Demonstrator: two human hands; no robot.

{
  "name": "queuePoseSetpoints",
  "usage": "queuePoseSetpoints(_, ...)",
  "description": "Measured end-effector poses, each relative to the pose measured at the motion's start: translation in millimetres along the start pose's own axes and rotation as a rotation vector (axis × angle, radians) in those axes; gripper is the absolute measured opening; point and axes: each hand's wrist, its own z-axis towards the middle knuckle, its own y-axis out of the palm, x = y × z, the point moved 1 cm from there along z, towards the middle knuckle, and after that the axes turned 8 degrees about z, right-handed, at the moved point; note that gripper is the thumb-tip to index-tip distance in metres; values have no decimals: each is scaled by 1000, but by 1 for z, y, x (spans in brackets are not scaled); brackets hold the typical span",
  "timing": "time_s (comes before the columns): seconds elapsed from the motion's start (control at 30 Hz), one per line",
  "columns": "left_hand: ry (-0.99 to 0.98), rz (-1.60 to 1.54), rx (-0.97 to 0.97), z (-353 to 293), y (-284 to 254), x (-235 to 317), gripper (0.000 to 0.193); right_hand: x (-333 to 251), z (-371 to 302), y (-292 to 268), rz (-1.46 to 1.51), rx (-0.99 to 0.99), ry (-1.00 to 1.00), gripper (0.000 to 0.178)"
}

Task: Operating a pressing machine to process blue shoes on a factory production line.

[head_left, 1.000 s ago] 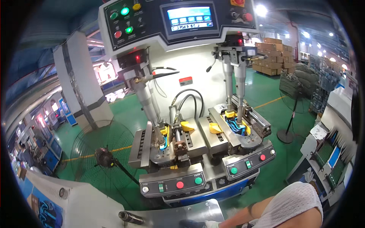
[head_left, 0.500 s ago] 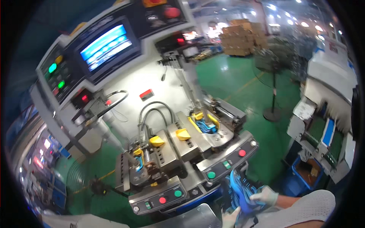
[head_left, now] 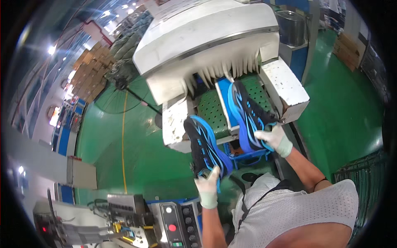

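Note:
My left hand, in a white glove, is closed on the heel end of a black and blue sports shoe. That shoe points away from me, in front of the conveyor's near left corner. Gripped the same way, a matching shoe is in my gloved right hand. Its toe reaches over the perforated green conveyor belt, close to the blue divider strip. Both shoes lie tilted on their sides, their blue soles partly showing. The fingers behind each shoe are hidden.
A white machine hood with a fringe of hanging strips covers the conveyor's far part. Below its near end sits a blue crate. A stand fan is at the left. A control panel with buttons stands at lower left.
My view has turned right, from the machine with the screen to the hooded conveyor. The shoes, bunched low between my hands before, are now apart, one in each hand, held out toward the belt.

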Motion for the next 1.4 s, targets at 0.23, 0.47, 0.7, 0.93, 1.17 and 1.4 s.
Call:
queuePoseSetpoints(0.23,5,557,-256,177,138,-78,79,26,152,-53,-594,284,162,90)
queuePoseSetpoints(0.47,19,393,-141,229,144,-91,82,33,250,-18,-746,379,-342,83)
queuePoseSetpoints(0.7,-380,533,-200,-57,-25,-176,53,14,63,195,133,-672,-267,45)
queuePoseSetpoints(0.93,-1208,857,1134,-557,-191,-124,30,106,-169,312,-140,-1891,139,51)
queuePoseSetpoints(1.17,-1506,669,2028,-932,-118,-23,38,204,-324,351,-633,-2109,-284,48)
queuePoseSetpoints(1.4,-1623,914,1973,-1128,-161,17,68,217,-348,350,-1053,-1984,-391,53)
